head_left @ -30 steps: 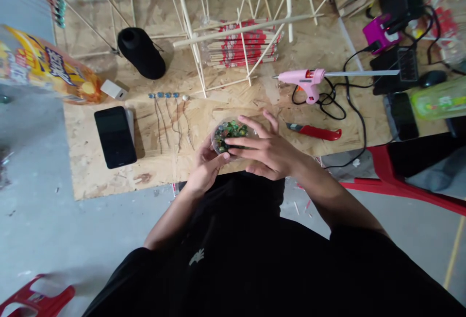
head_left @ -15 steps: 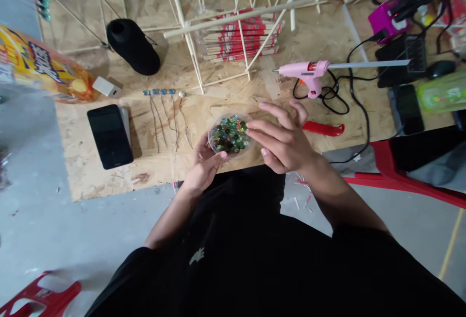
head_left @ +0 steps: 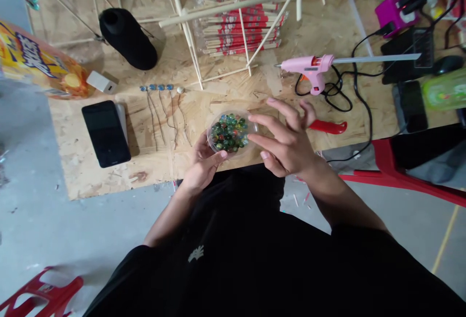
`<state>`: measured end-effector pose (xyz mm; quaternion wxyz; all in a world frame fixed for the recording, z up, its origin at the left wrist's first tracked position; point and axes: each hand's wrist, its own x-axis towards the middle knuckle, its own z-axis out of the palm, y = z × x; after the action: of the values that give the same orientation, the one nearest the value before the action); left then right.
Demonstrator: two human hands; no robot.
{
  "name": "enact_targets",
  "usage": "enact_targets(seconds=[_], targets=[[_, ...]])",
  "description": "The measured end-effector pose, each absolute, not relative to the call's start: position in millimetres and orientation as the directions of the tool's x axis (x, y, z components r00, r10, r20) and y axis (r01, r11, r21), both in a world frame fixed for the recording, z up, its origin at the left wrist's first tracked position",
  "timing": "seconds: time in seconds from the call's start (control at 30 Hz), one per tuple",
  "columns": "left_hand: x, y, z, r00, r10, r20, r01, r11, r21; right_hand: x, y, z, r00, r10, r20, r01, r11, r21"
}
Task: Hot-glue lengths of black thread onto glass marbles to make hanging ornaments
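A clear round tub of coloured glass marbles (head_left: pixel 230 132) sits near the front edge of a chipboard sheet (head_left: pixel 153 157). My left hand (head_left: pixel 201 161) grips the tub's near left side, thumb against its rim. My right hand (head_left: pixel 285 140) hovers just right of the tub with fingers spread and nothing in it; the fingertips almost touch the rim. Left of the tub lies a row of wires tipped with blue beads (head_left: pixel 160 108).
A pink glue gun (head_left: pixel 309 67) and a red-handled cutter (head_left: pixel 327 126) lie right of my hands among black cables. A black phone (head_left: pixel 105 132), a black thread cone (head_left: pixel 125 38), a snack bag (head_left: pixel 36 62), a stick frame (head_left: pixel 240 16) and red chopstick packs (head_left: pixel 243 33) also occupy the board. Red stools stand on the floor.
My right hand has lifted off the top of the marble tub and drawn back to its right side, fingers spread. The left hand keeps its hold.
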<state>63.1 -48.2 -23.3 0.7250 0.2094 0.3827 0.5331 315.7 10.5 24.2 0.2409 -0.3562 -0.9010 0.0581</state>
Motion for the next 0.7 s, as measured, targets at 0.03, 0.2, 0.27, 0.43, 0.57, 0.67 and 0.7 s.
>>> enact_targets(seconds=[0.03,0.2,0.27,0.43,0.57,0.67,0.7], targets=[[63.0,-47.9,-23.0,0.139,0.933,-0.333,-0.615,0.345,0.709,312.9,10.9,25.2,-0.646,0.678,0.352,0.617,0.735,-0.283],[62.6,-46.6,-22.7,0.139,0.932,-0.335,-0.624,0.345,0.701,296.3,16.1,30.3,-0.717,0.671,0.189,0.594,0.73,-0.338],[62.1,-46.7,-23.2,0.142,0.932,-0.333,-0.618,0.346,0.706,293.1,18.6,31.2,-0.711,0.676,0.196,0.601,0.728,-0.329],[59.9,-47.7,-24.9,0.16,0.933,-0.322,-0.602,0.351,0.717,296.4,22.6,31.4,-0.652,0.717,0.246,0.643,0.695,-0.322],[59.3,-47.8,-24.9,0.158,0.931,-0.329,-0.598,0.355,0.718,299.5,19.6,32.3,-0.717,0.659,0.228,0.561,0.739,-0.372],[60.3,-47.2,-23.1,0.153,0.928,-0.34,-0.604,0.36,0.711,298.8,17.1,34.5,-0.767,0.61,0.198,0.514,0.769,-0.38],[60.7,-47.0,-22.2,0.152,0.927,-0.342,-0.605,0.361,0.71,298.7,17.3,35.5,-0.761,0.615,0.204,0.523,0.769,-0.367]])
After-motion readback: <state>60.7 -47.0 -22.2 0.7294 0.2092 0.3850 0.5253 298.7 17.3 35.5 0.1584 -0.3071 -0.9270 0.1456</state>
